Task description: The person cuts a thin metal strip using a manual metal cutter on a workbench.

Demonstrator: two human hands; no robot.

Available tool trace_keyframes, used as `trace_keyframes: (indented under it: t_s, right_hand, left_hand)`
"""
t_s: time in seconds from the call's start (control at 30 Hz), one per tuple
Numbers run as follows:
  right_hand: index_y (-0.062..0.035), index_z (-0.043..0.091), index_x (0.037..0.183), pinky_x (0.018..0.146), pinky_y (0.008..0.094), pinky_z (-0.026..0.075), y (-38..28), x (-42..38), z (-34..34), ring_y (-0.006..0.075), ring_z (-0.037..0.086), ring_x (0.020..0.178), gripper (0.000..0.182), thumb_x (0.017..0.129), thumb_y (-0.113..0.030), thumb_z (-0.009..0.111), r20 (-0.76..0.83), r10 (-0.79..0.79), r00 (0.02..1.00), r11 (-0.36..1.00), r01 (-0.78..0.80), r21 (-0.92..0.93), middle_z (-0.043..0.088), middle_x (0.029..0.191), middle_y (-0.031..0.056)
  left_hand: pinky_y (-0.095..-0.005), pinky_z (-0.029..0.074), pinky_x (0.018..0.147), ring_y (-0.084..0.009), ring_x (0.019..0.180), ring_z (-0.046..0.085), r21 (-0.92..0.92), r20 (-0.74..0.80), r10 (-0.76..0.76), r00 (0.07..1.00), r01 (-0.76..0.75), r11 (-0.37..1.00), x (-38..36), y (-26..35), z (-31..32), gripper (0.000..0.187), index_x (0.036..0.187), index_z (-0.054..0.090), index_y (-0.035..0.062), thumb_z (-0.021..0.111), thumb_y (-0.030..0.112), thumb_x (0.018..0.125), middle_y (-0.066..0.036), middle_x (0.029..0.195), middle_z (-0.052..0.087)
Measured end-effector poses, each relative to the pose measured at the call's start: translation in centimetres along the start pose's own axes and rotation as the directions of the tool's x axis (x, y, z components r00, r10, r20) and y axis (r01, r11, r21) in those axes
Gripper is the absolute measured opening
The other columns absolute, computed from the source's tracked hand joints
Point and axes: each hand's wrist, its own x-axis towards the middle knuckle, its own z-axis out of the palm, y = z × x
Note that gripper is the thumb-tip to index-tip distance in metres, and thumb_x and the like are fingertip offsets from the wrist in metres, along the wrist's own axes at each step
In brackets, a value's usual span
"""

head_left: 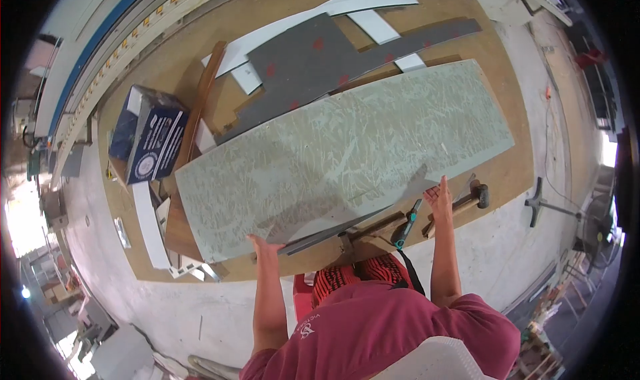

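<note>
A mottled green panel (pixel 347 155) is extending ahead of the fingers (pixel 430 193): the left hand (pixel 267 245) is touching its near edge, clamping unclear; the right hand (pixel 438 199) is holding fingers apart there. Level, even support is suiting it.

Looked forward and down from the person's head.
Spanned the table (pixel 512 169) widely, shirt (pixel 390 327) close at the bottom.

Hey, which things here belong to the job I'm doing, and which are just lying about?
Likely the job:
- green panel, with your left hand and right hand at its near edge

Apparently lying about:
- box
- grey sheet
- white strips
- hammer
- teal tool
</note>
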Motion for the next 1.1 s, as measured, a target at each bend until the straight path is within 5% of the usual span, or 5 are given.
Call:
trace_keyframes:
  t_s: [0.13, 0.23, 0.57, 0.87, 1.1]
  right_hand:
    - [-0.0024, 0.053, 0.095, 0.063, 0.0277, 0.05, 1.0, 0.7, 0.5, 0.016, 0.059, 0.072, 0.051, 0.087, -0.053, 0.054, 0.022, -0.027, 0.999, 0.998, 0.025, 0.057, 0.058, 0.079, 0.0061]
    - [0.0005, 0.052, 0.102, 0.064, 0.0291, 0.051, 1.5, 1.9, -0.2, 0.0178, 0.059, 0.075, 0.059, 0.084, -0.055, 0.056, 0.003, 0.024, 1.0, 1.0, -0.024, 0.016, 0.059, 0.087, 0.0102]
    - [0.0024, 0.042, 0.123, 0.074, 0.0332, 0.049, 3.2, 5.6, -1.4, 0.0235, 0.055, 0.091, 0.083, 0.076, -0.062, 0.061, 0.005, 0.098, 0.995, 0.995, -0.098, 0.006, 0.055, 0.109, 0.0149]
    - [-0.0006, 0.039, 0.128, 0.087, 0.0376, 0.045, 3.2, 9.1, -0.9, 0.0261, 0.054, 0.102, 0.08, 0.078, -0.061, 0.06, -0.007, 0.118, 0.993, 0.992, -0.117, 0.048, 0.053, 0.116, 0.016]
    - [-0.0031, 0.035, 0.132, 0.082, 0.0382, 0.046, 3.7, 9.9, -1.2, 0.0253, 0.052, 0.102, 0.082, 0.079, -0.06, 0.058, 0.077, 0.188, 0.979, 0.982, -0.187, -0.016, 0.051, 0.115, 0.0137]
  left_hand:
    - [-0.0703, 0.016, 0.098, -0.0447, 0.133, 0.018, -0.026, 0.029, -0.005, 1.0, 0.006, 1.0, 0.7, -0.9, -0.6, 0.074, 0.145, 0.015, 0.0186, 0.02, 0.065, 0.088, -0.014, 0.149, 0.015]
    - [-0.0704, 0.014, 0.098, -0.045, 0.133, 0.018, -0.1, 0.224, -0.083, 0.971, 0.108, 0.989, 3.1, -1.4, -1.5, 0.075, 0.145, 0.014, 0.0174, 0.022, 0.065, 0.088, -0.015, 0.149, 0.014]
    - [-0.0713, 0.013, 0.098, -0.0448, 0.134, 0.015, -0.205, 0.227, -0.087, 0.97, 0.135, 0.969, 4.1, -3.2, -1.6, 0.075, 0.145, 0.012, 0.0193, 0.024, 0.066, 0.088, -0.013, 0.15, 0.01]
    - [-0.066, 0.011, 0.103, -0.041, 0.136, 0.014, -0.221, 0.301, 0.009, 0.954, 0.061, 0.973, 3.8, -4.4, -0.2, 0.078, 0.146, 0.012, 0.0193, 0.024, 0.068, 0.087, -0.014, 0.15, 0.011]
    - [-0.0695, 0.016, 0.1, -0.0419, 0.135, 0.015, -0.235, 0.26, 0.0, 0.966, 0.064, 0.97, 3.7, -4.2, 0.5, 0.076, 0.146, 0.01, 0.0183, 0.024, 0.067, 0.088, -0.01, 0.151, 0.009]
